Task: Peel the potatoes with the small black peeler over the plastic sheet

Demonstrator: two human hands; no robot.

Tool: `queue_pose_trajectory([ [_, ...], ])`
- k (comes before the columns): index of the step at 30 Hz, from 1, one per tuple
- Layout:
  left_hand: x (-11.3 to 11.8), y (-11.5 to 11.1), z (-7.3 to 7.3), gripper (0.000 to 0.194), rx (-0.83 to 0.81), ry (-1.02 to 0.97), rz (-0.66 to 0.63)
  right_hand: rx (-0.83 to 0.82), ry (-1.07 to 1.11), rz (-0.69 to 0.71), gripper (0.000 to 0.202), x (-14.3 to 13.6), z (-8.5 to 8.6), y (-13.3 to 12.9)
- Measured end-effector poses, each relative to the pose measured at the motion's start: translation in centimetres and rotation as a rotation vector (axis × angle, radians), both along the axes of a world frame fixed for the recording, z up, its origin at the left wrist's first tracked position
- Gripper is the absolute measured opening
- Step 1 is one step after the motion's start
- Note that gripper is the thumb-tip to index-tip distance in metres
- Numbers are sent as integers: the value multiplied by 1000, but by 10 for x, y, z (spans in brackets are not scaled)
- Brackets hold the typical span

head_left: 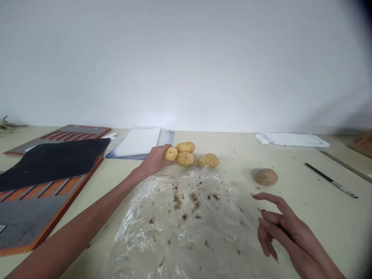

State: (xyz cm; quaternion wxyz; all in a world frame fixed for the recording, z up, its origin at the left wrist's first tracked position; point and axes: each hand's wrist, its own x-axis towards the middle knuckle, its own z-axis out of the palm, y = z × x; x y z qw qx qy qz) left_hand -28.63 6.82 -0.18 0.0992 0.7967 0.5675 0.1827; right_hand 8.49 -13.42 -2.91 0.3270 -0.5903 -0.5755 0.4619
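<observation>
At the far side of the plastic sheet, my left hand (pixel 158 158) is closed round a pale yellow potato (pixel 170 154). Two more yellow potatoes lie against it: one behind (pixel 185 147) and one in front (pixel 185 159). A knobbly yellow potato (pixel 208 160) rests just to their right. Clear plastic (pixel 186 240), strewn with brown crumbs, spreads across the near middle. Over its right edge hovers my right hand (pixel 280 226), index finger stretched out and the others loosely curled; I see nothing clearly held. A browner potato (pixel 266 177) sits beyond that hand.
Orange-and-grey panels (pixel 55 209) lie at left under a black sheet (pixel 55 161). Behind my left hand is a white pad (pixel 138 141). A folded white packet (pixel 293 139) lies near the wall, and a dark thin strip (pixel 331 180) at right.
</observation>
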Motion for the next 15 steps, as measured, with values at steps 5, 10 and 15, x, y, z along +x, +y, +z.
queue_pose_trajectory([
  [5, 0, 6, -6, 44, -11, 42, 32, 107, 25, -50, 49, 29, -12, 2],
  [10, 8, 10, -7, 45, -30, 72, 52, 237, -121, -18, 50, 44, -18, 4],
  [15, 5, 16, 10, 48, -113, 113, 9, 330, -245, -107, 52, 63, -16, 6],
])
